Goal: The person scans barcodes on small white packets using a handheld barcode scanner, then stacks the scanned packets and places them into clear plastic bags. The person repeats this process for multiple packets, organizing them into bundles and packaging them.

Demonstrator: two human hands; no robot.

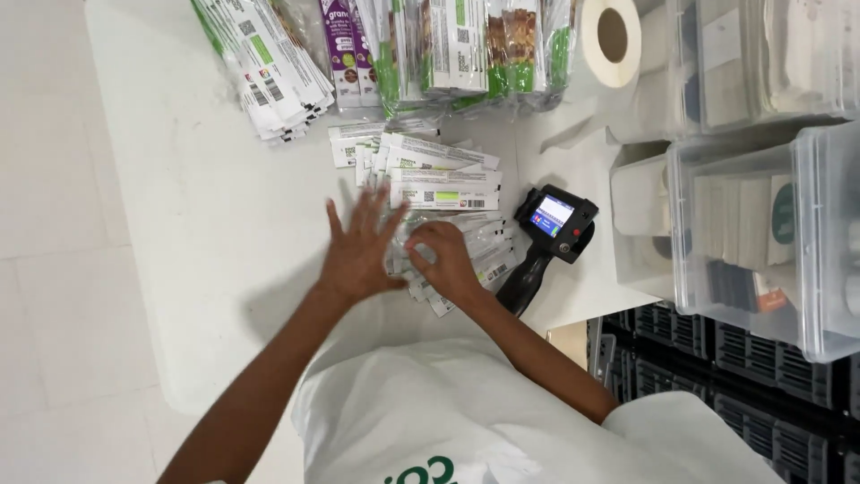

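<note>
Flat white printed sachets [445, 189] fan toward 12 o'clock, long axes crosswise; left hand [358, 251] splayed flat, empty; right hand [445, 263] curled on them (grip unclear), nearer.

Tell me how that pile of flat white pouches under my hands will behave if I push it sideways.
The flat white pouches look thin and glossy, so they would probably slide over each other and fan out rather than move as one block. They already lie loosely overlapped under the left hand and right hand. Each seems light and bendy, likely flopping if lifted by one end.
</note>
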